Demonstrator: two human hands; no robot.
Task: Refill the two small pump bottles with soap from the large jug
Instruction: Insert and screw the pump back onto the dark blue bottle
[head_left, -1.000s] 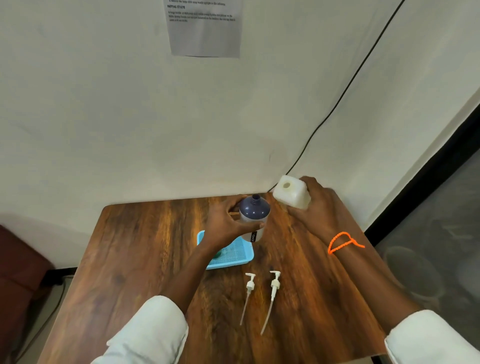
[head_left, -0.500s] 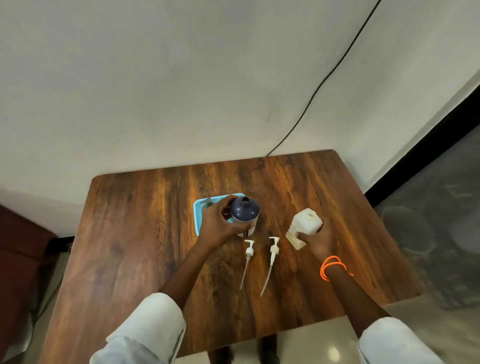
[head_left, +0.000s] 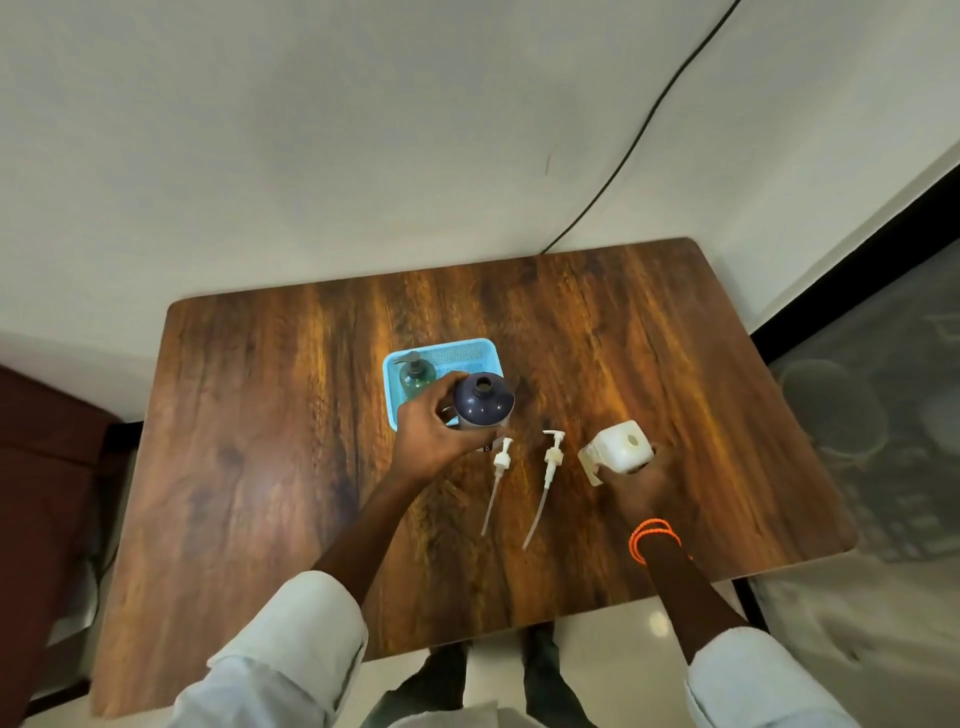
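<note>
The right hand (head_left: 636, 483) is clamped on the open jug (head_left: 618, 449), probably heavy and slippery, while left fingers (head_left: 441, 387) grip the bottle (head_left: 483, 402).

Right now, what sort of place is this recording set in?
Probably a plain indoor room set up for the task, not a real washroom: a small wooden table pushed against a bare white wall, a loose black cable running down that wall, and a glossy tiled floor.
</note>
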